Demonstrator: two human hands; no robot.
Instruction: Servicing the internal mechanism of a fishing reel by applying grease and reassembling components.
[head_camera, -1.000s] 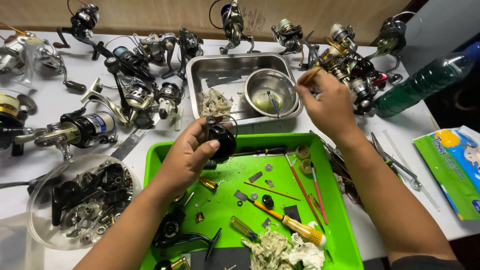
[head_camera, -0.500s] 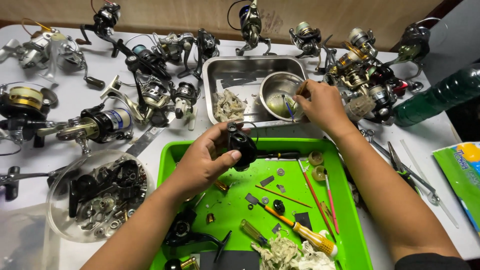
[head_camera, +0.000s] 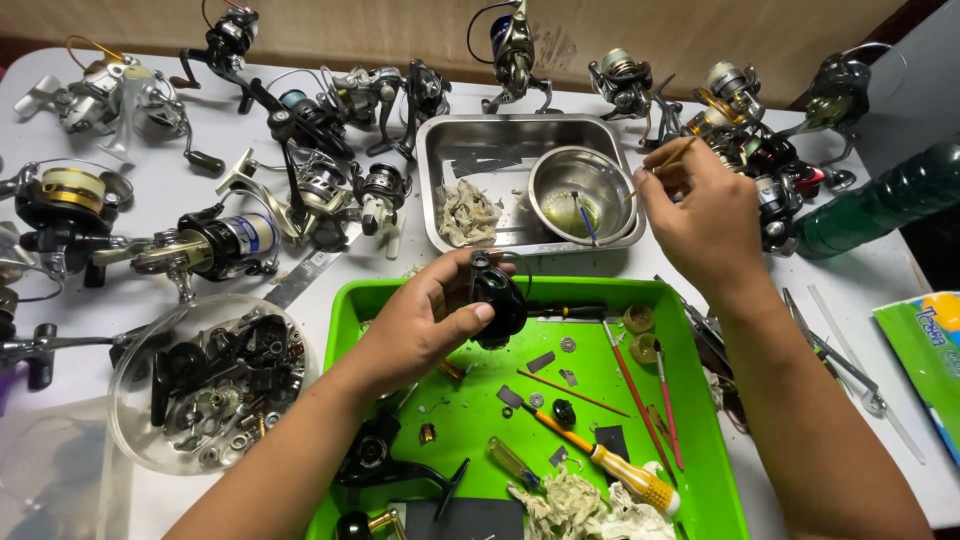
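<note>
From the head view, your left hand (head_camera: 415, 325) sits at centre frame, fingers curled and thumb pressed against a black metal fishing-reel body (head_camera: 497, 297). You hold it lifted over the bright green plastic tray (head_camera: 700, 420), likely so any loose part drops into the tray and not onto the table.

Your right hand (head_camera: 705, 215), upper right of centre, pinches a thin wooden stick (head_camera: 668, 158) between thumb and fingertips. Its tip points toward the small round steel bowl (head_camera: 583, 195), which sits inside the rectangular steel pan (head_camera: 480, 150), close enough for dipping.

In the tray's lower part lies a yellow-handled screwdriver (head_camera: 610, 463), within easy reach.

Lower left, a clear round plastic dish (head_camera: 130, 360) holds dark reel parts.

All of it rests on a white tabletop (head_camera: 860, 300), with assembled spinning reels ranged along the top edge before a tan wall.
</note>
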